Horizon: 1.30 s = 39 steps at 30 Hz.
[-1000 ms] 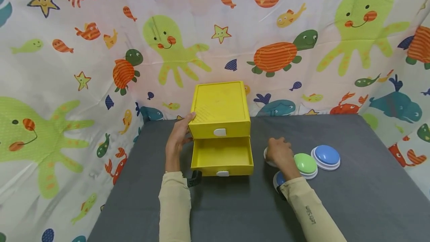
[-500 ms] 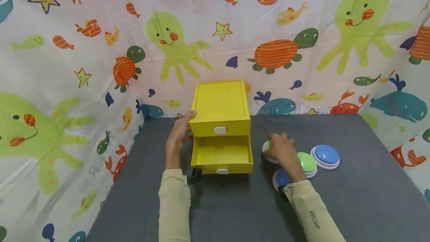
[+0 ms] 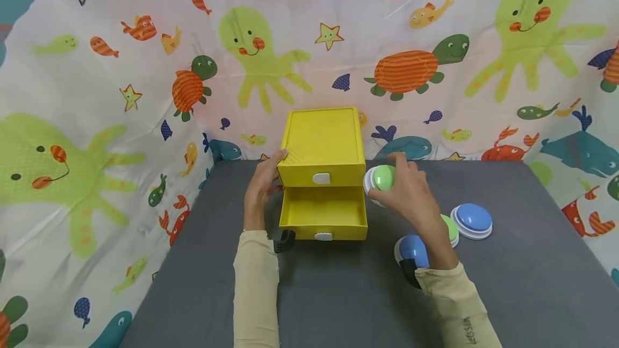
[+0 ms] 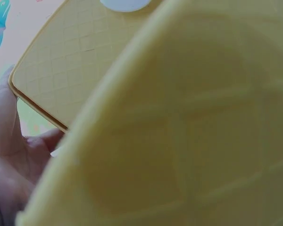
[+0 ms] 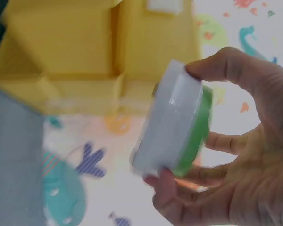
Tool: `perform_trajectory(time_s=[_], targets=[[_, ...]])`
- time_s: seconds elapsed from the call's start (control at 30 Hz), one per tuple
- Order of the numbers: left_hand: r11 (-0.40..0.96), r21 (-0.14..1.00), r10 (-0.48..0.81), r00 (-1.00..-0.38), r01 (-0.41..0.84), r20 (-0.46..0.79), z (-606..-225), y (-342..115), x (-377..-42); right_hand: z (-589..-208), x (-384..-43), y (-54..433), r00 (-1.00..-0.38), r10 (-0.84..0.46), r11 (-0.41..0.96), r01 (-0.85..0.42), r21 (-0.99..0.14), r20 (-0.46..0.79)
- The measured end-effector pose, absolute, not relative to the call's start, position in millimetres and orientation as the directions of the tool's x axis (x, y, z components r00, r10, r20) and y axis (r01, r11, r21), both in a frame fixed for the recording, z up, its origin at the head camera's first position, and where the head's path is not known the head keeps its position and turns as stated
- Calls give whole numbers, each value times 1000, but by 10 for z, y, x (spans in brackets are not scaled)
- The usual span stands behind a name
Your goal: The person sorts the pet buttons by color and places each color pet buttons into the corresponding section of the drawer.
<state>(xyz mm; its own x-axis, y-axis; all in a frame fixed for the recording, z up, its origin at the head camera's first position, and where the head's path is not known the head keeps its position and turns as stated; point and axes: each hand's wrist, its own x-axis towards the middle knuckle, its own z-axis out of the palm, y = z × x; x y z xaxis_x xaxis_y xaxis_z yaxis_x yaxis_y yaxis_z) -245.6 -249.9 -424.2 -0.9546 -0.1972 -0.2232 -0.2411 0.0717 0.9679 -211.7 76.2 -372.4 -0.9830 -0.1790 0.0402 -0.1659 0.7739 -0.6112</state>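
Green button in right hand by cabinet, 2 others partly behind wrist

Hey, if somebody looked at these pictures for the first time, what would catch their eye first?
Probably the bright yellow cabinet, at the back middle of the dark table with its lower drawer open. Next, the green button held in the right hand, just beside the cabinet. Behind them, the cloth printed with colorful sea creatures fills the background.

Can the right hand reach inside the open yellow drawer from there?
Probably yes: the right hand, holding a green-topped button, is close beside the open yellow drawer, whose front part sticks out uncovered.
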Motion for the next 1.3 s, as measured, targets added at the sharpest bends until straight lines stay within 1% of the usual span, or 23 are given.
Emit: perform_trajectory(time_s=[0.13, 0.23, 0.37, 0.5, 0.67, 0.77, 0.9, 0.97, 1.07, 1.2, 1.3], targets=[[72, 964, -195, -952, -255, -237, -4259, -2525, -2456, -3599, -1985, 637, -974, -195, 767, -222, -601, 111], [77, 964, -204, -950, -255, -235, -4245, -2542, -2454, -3531, -1905, 568, -964, -228, 755, -262, -601, 134], [85, 970, -210, -956, -228, -206, -4167, -2538, -2515, -3505, -1841, 426, -929, -336, 699, -355, -620, 153], [78, 973, -215, -956, -219, -198, -4133, -2542, -2556, -3588, -1796, 145, -889, -421, 654, -434, -619, 179], [70, 966, -218, -948, -250, -230, -4153, -2560, -2533, -3716, -1754, -233, -874, -435, 680, -476, -557, 216], [72, 966, -224, -948, -248, -227, -4161, -2570, -2513, -3818, -1752, -425, -864, -440, 704, -500, -504, 244], [80, 966, -232, -947, -245, -221, -4174, -2583, -2488, -3959, -1789, -597, -851, -440, 734, -525, -431, 286], [82, 968, -233, -949, -239, -215, -4183, -2579, -2479, -3996, -1819, -642, -850, -435, 744, -525, -414, 296], [79, 973, -226, -954, -218, -195, -4193, -2549, -2471, -4034, -1867, -680, -862, -440, 750, -507, -425, 253], [79, 972, -221, -955, -220, -198, -4210, -2496, -2452, -4098, -1901, -704, -876, -467, 758, -466, -456, 120], [81, 971, -221, -954, -224, -202, -4212, -2470, -2445, -4129, -1919, -730, -874, -477, 765, -462, -449, 88]])
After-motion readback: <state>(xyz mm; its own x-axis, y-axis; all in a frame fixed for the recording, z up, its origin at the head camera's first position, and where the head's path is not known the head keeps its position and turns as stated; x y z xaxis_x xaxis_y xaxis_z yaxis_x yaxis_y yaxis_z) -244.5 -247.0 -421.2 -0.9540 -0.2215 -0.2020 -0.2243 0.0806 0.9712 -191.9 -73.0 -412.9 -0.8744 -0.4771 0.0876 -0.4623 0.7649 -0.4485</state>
